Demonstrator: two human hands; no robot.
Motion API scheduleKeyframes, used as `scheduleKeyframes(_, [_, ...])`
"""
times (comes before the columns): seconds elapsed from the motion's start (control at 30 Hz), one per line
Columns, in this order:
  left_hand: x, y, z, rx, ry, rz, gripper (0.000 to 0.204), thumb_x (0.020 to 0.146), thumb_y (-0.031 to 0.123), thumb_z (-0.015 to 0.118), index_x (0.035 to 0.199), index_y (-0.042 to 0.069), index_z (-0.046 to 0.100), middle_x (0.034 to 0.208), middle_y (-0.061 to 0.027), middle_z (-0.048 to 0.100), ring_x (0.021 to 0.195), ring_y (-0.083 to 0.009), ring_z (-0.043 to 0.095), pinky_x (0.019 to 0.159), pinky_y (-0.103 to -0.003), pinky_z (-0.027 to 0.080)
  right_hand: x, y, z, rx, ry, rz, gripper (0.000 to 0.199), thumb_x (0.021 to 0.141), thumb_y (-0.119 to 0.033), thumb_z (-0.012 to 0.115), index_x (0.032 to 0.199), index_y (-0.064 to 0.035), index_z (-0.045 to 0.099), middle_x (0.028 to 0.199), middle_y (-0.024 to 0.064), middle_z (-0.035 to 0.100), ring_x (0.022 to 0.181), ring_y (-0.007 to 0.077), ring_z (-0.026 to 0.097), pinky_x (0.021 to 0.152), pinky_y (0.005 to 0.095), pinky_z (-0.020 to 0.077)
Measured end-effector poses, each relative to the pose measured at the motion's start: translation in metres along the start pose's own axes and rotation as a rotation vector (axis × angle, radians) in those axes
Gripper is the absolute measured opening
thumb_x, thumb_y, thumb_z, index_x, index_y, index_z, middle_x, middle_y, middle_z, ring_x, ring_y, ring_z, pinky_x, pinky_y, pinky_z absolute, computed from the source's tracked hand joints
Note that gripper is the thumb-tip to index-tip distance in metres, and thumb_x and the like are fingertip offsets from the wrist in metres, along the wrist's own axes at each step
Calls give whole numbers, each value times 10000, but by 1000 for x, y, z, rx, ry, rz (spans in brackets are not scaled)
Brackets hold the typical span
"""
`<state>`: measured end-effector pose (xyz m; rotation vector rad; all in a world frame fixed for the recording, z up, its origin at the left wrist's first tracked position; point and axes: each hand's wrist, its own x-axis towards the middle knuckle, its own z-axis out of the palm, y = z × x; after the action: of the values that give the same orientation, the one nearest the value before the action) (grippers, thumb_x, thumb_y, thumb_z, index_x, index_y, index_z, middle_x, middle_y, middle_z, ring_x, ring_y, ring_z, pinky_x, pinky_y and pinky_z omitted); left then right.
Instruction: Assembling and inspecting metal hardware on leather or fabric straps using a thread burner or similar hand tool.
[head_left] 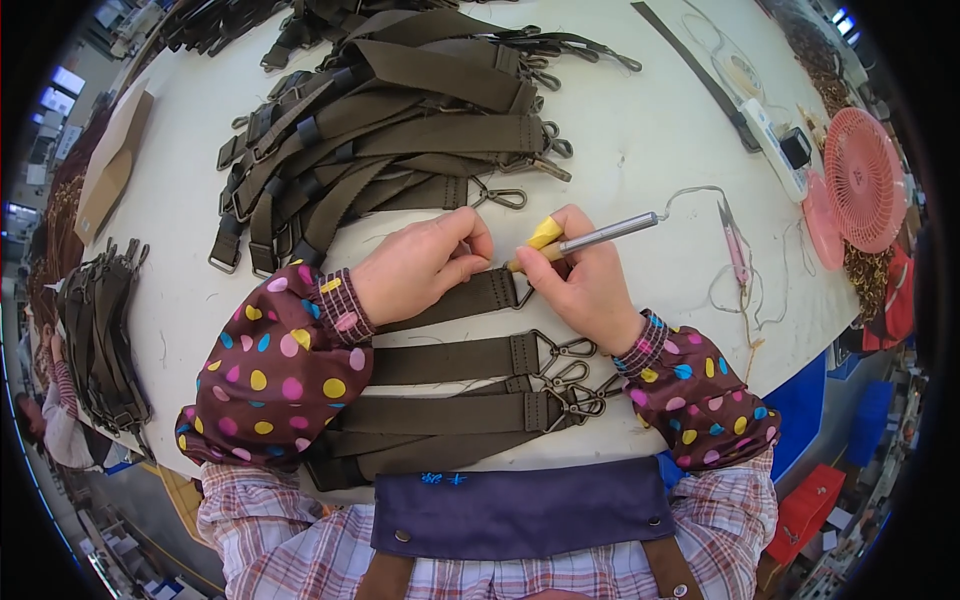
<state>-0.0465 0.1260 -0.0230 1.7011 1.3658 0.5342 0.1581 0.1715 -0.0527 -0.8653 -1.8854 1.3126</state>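
My right hand is closed around a pen-shaped corded tool with a silver barrel. A yellow wrap covers one of its fingers. The tool's tan front end points at the stitched end of a dark olive webbing strap. Just left of that end, my left hand has thumb and fingertips pinched together; what lies between them is too small to make out. Nearer to me, more straps lie side by side, their metal snap hooks toward the right.
A large heap of similar straps covers the table beyond my hands. At the right are a white power strip, a pink fan, thread snips and a loose cord. Another strap bundle hangs over the left edge, near a cardboard piece.
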Motion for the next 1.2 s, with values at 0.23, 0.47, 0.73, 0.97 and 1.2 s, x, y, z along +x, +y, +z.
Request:
scheduleKeyframes(0.23, [-6,-4,1,281,53,144,197,801,131,667,923,64,527,858,-67,526,694,-205,563,626,-320,464,3,-9,3,104,4,61,195,841,-115,640,868,-39,463,627,-3,527,529,45,459,481,217,369])
scheduleKeyframes(0.47, [-7,-6,9,338,150,188,154,795,126,665,838,62,532,800,-65,562,703,-246,589,614,-332,468,3,-8,2,55,-36,45,193,844,-111,635,876,-36,460,635,4,541,532,43,460,481,215,366])
scheduleKeyframes(0.73, [-8,-8,10,185,172,209,162,788,42,657,856,53,510,735,-34,585,651,-151,590,544,-264,475,1,-9,1,59,-40,39,196,846,-121,635,881,-34,463,634,5,545,530,46,464,484,216,372])
scheduleKeyframes(0.97, [-5,-4,8,-118,136,60,175,821,46,643,889,33,482,807,-9,591,722,-66,569,591,-213,483,2,-8,2,12,-52,24,225,843,-140,645,905,-30,458,636,16,531,519,65,474,475,226,375])
scheduleKeyframes(1.2, [-4,-7,9,-231,99,9,189,837,14,620,895,29,441,846,-23,580,779,-66,563,662,-211,482,2,-7,2,-13,-61,39,252,842,-159,648,918,-25,448,638,40,529,504,99,494,473,247,390])
